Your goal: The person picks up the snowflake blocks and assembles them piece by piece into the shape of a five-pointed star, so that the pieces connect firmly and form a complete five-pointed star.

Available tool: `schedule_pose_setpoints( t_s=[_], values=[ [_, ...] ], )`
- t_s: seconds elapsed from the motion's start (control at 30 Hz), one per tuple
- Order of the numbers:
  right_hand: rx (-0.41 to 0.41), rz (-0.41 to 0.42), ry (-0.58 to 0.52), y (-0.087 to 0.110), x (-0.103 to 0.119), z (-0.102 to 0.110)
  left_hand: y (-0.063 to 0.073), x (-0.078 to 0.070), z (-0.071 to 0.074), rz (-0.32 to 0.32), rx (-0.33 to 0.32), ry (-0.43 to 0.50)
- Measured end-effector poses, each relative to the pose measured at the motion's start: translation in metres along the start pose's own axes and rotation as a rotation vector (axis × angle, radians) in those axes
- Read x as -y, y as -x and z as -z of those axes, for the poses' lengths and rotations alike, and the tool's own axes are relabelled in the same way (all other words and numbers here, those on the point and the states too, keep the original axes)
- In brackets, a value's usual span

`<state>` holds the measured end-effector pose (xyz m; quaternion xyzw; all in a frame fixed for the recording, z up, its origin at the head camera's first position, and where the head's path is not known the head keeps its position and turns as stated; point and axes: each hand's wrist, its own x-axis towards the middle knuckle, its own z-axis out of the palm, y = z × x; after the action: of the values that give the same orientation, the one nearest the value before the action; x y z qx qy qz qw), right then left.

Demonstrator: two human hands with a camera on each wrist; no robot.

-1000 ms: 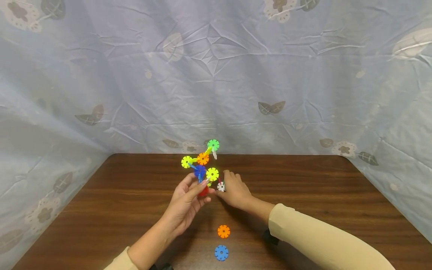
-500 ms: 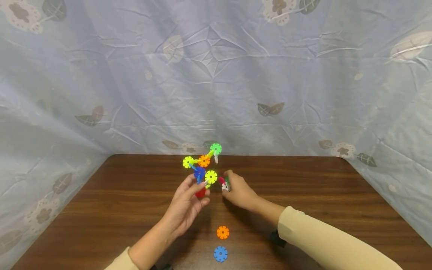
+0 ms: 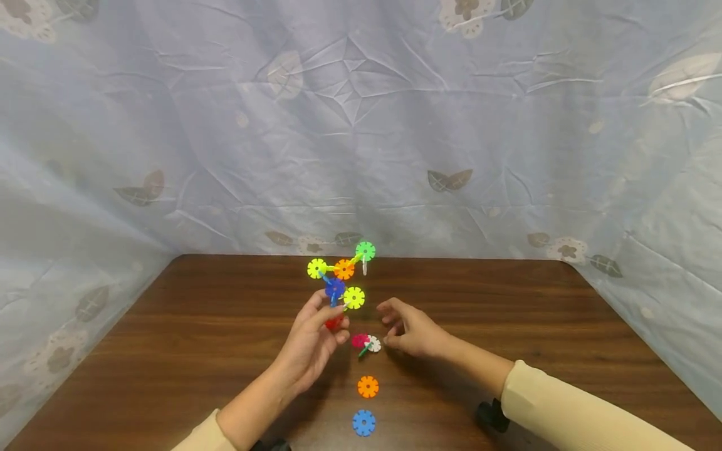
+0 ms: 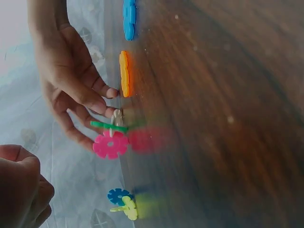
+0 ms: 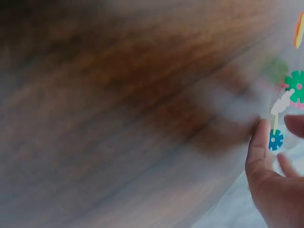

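Twisting may split the disc chain (image 3: 334,289) the left hand (image 3: 310,341) pinches; the right hand (image 3: 414,329), fingers apart, may bump the nine-o'clock cluster (image 3: 368,343).

Worktop (image 3: 507,300): dark brown, streaked grain. Farthest from its back edge, blue disc (image 3: 363,418); then orange disc (image 3: 368,381). Nearer it, joined trio (image 3: 373,344): pink, white, green. Chain (image 3: 330,289): yellow, orange, blues, green, red, white. Cloth (image 3: 361,169) past back edge: pale grey-blue, leaf-and-flower print.
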<state>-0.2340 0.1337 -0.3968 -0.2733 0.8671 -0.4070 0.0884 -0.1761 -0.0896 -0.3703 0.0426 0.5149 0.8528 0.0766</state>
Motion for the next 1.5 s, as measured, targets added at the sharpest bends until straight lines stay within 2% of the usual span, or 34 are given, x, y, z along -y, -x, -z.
schedule_pose_setpoints(
  t_s=[0.2, 0.37, 0.63, 0.87, 1.0, 1.17, 1.3, 1.5],
  values=[
    [0.121, 0.206, 0.153, 0.0, 0.0, 0.002, 0.001, -0.002, 0.0, -0.005, 0.005, -0.006],
    [0.208, 0.201, 0.163, -0.003, -0.003, -0.002, 0.002, -0.004, 0.002, 0.003, -0.001, -0.017],
    [0.166, 0.246, 0.218, -0.007, -0.006, -0.009, 0.002, -0.003, 0.003, 0.004, -0.008, -0.035],
    [0.103, 0.226, 0.184, -0.002, -0.009, -0.008, 0.002, -0.002, 0.005, 0.004, -0.026, -0.066],
    [0.117, 0.177, 0.075, 0.001, -0.009, -0.007, 0.002, -0.001, 0.006, 0.008, -0.03, -0.077],
    [0.15, 0.072, -0.192, 0.006, -0.009, -0.003, 0.002, -0.001, 0.005, 0.017, -0.029, -0.083],
    [0.099, 0.012, -0.354, 0.01, -0.009, 0.0, 0.002, 0.0, 0.004, 0.012, -0.025, -0.091],
    [-0.005, -0.087, -0.535, 0.017, -0.002, 0.009, 0.0, 0.002, 0.002, 0.009, -0.026, -0.101]
  ],
)
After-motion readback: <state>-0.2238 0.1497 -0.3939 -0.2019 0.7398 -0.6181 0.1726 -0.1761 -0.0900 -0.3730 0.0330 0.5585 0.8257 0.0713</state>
